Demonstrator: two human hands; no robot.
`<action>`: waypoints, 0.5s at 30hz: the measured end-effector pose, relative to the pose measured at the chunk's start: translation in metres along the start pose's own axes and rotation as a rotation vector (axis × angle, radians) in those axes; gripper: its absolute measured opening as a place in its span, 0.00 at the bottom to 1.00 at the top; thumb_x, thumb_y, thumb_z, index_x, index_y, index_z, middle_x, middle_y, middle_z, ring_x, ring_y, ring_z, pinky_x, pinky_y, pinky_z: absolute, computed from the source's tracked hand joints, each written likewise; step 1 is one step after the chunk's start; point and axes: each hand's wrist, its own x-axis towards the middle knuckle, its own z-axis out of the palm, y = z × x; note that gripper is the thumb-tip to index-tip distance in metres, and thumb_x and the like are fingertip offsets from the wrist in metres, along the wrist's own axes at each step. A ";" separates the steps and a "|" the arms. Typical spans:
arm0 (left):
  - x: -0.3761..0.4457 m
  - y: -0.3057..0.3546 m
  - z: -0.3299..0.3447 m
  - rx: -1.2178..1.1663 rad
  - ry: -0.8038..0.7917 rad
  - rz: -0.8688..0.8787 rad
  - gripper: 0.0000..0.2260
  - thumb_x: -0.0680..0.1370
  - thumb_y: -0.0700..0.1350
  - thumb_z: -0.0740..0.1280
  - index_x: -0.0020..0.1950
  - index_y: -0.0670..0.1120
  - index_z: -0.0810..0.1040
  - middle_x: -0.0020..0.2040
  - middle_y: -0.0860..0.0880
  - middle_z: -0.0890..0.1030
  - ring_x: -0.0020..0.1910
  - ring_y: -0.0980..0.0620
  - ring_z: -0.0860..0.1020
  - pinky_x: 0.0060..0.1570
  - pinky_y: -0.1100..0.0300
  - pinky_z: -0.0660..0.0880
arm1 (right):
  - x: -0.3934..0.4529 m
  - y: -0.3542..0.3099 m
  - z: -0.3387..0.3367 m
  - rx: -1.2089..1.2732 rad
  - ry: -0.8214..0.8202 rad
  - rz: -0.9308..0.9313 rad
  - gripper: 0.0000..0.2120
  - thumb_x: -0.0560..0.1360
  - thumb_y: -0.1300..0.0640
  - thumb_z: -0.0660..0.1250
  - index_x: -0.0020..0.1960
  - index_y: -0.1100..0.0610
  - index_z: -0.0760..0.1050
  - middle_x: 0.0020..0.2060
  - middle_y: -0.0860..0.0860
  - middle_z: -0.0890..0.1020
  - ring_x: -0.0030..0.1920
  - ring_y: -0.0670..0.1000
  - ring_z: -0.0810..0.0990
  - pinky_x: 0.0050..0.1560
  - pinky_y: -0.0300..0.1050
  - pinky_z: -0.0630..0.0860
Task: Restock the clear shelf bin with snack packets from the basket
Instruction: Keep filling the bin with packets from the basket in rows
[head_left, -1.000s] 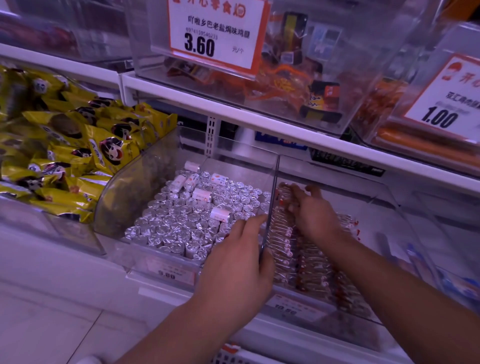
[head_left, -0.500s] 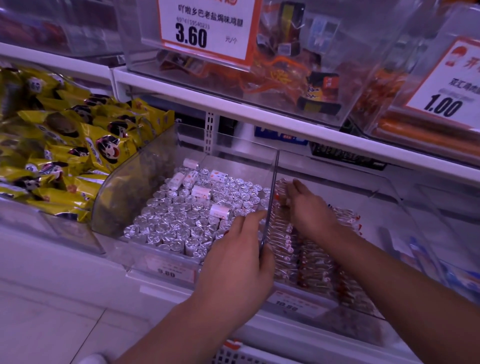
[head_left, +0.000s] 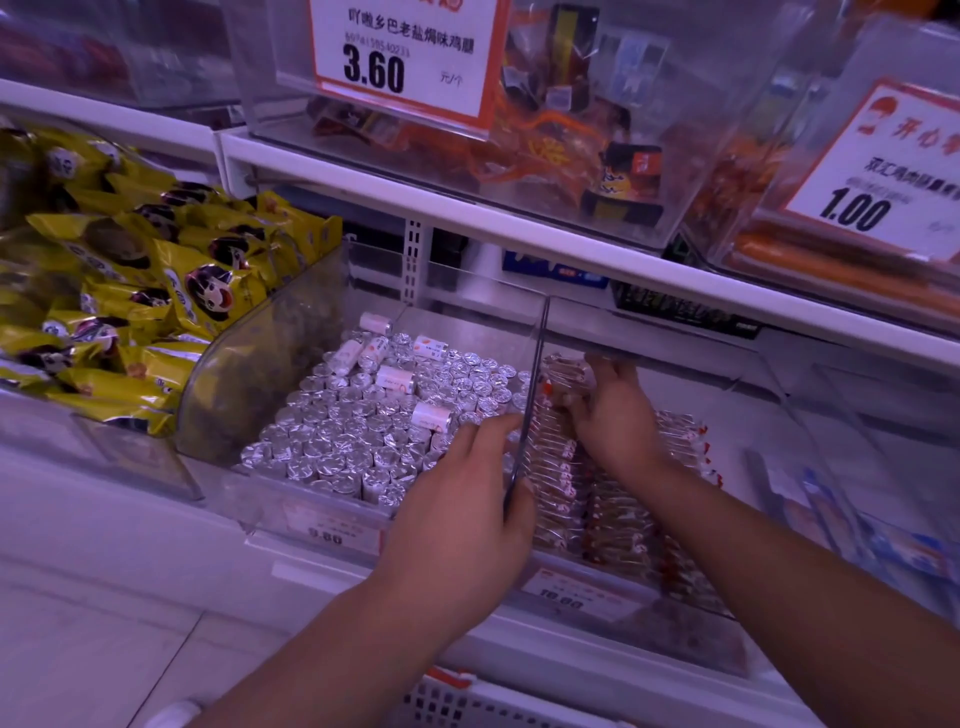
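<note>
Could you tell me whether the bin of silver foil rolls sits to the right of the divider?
No, the silver foil rolls lie left of the clear divider; red-and-clear packets lie right.

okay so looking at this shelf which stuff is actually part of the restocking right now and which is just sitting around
In the job:
clear bin
snack packets
basket
left hand on the divider
right hand holding packets

Just there:
foil rolls
yellow bags
price signs

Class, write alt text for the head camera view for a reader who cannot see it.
A person's right hand sets clear-wrapped snack packets into a clear shelf bin, while the left hand grips the divider beside silver foil rolls. Yellow snack bags fill the bin to the left.
</note>
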 end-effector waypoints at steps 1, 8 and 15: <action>0.000 0.000 0.000 0.000 0.005 0.002 0.22 0.79 0.48 0.62 0.72 0.59 0.63 0.65 0.56 0.73 0.56 0.49 0.79 0.54 0.49 0.76 | 0.002 -0.001 -0.001 0.049 0.001 0.029 0.24 0.76 0.55 0.69 0.70 0.58 0.71 0.62 0.62 0.76 0.56 0.61 0.80 0.56 0.45 0.74; 0.000 -0.001 0.002 0.003 0.028 0.014 0.22 0.79 0.49 0.62 0.72 0.59 0.63 0.64 0.56 0.73 0.54 0.50 0.79 0.54 0.50 0.76 | 0.015 -0.001 -0.016 0.111 -0.110 0.091 0.17 0.74 0.52 0.72 0.61 0.56 0.81 0.53 0.58 0.84 0.54 0.57 0.82 0.51 0.39 0.71; 0.000 0.001 0.000 0.019 0.034 0.017 0.22 0.79 0.48 0.62 0.72 0.58 0.62 0.64 0.55 0.74 0.54 0.49 0.80 0.53 0.50 0.75 | 0.002 0.007 -0.002 -0.451 -0.165 -0.166 0.32 0.81 0.39 0.52 0.76 0.59 0.59 0.75 0.60 0.60 0.75 0.61 0.57 0.71 0.58 0.62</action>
